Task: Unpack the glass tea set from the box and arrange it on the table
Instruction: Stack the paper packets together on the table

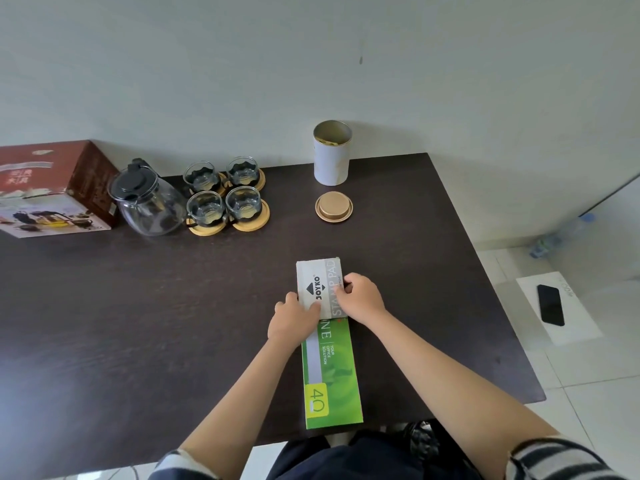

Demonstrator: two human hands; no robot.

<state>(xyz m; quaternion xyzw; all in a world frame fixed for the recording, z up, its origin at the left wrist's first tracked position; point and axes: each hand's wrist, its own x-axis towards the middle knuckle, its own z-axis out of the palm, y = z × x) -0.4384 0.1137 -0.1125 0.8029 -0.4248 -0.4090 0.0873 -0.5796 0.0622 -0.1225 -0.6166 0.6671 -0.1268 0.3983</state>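
Note:
A glass teapot (150,202) with a black lid stands at the back left of the dark table (138,306). Beside it on the right, several glass cups (225,194) sit on round wooden coasters in a square group. The red tea set box (48,188) lies at the far left against the wall. Near the table's middle, my left hand (294,318) and my right hand (360,296) both hold a small grey stamp pad box (318,282), one at each side. It rests on the far end of a green box (330,372).
An open white canister (331,154) stands at the back of the table, its gold lid (334,206) lying in front of it. On the floor to the right are a white box with a black phone (550,304) on it and a plastic bottle (561,237).

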